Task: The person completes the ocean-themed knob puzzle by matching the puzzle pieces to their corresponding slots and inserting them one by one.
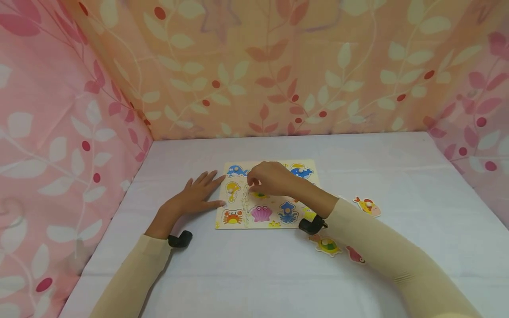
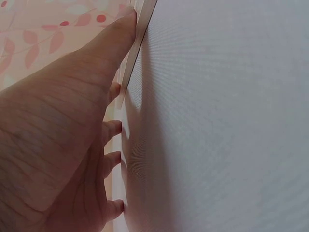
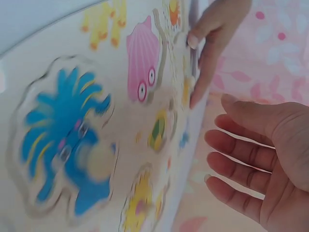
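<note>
A pale wooden knob puzzle board [image 1: 254, 224] with sea animals lies on the white cloth. My left hand [image 1: 199, 194] spreads at its left side, thumb and fingertips at the edge; the left wrist view shows the thumb [image 2: 113, 41] against that edge. Above the upper middle of the board hovers my right hand [image 1: 272, 178], bent at the fingers. In the right wrist view its fingers [image 3: 241, 150] are loosely curved, with nothing between them. A blue squid [image 3: 72, 145] with a knob sits in the board, near a pink shell [image 3: 143, 63]. A crab [image 1: 232, 217] occupies the lower left corner.
Right of the board lie loose pieces: a turtle [image 1: 328, 246], a yellow and red fish [image 1: 367, 206] and a dark pink piece [image 1: 355, 255] partly behind the right sleeve. Floral curtains [image 1: 254, 88] stand behind the table and along both sides.
</note>
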`<state>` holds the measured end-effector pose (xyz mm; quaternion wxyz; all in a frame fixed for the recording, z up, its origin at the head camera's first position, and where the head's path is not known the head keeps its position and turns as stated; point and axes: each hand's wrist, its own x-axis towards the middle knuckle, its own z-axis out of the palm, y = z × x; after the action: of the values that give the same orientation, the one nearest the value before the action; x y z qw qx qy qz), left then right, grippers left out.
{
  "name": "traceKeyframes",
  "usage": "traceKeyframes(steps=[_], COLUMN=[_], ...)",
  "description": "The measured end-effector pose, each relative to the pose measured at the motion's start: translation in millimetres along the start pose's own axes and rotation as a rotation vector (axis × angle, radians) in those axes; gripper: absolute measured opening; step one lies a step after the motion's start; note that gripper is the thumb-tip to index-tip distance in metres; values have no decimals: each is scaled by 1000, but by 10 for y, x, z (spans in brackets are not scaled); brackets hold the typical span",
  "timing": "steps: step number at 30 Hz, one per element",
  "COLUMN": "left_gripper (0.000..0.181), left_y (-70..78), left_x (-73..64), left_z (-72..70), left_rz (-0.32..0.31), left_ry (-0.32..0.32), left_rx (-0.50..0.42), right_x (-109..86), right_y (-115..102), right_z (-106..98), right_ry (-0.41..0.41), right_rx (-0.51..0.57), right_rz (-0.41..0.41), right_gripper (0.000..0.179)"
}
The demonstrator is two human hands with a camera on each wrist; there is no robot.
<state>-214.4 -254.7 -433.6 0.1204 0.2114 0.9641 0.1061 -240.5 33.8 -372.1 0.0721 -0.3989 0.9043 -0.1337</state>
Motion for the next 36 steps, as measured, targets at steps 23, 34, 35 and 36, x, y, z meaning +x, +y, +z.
traceKeyframes(steps=[23,34,35,36], left_gripper=[95,94,94,94], left_y=[26,53,55,57], left_x=[-60,-27,-23,-19], left_z=[27,25,24,23], left_rz=[-4,-6,-6,-6], left_ry=[1,18,17,16], left_rx=[-11,18,16,14], right_x=[-1034,-1522,-1571,-1620], right_y=[434,665,690,717], right_z=[-274,-354,-349,-344], right_ry=[82,119,122,123], right_rx=[52,56,61,65], right_rz=[154,282,291,300], right_gripper=[18,24,25,25])
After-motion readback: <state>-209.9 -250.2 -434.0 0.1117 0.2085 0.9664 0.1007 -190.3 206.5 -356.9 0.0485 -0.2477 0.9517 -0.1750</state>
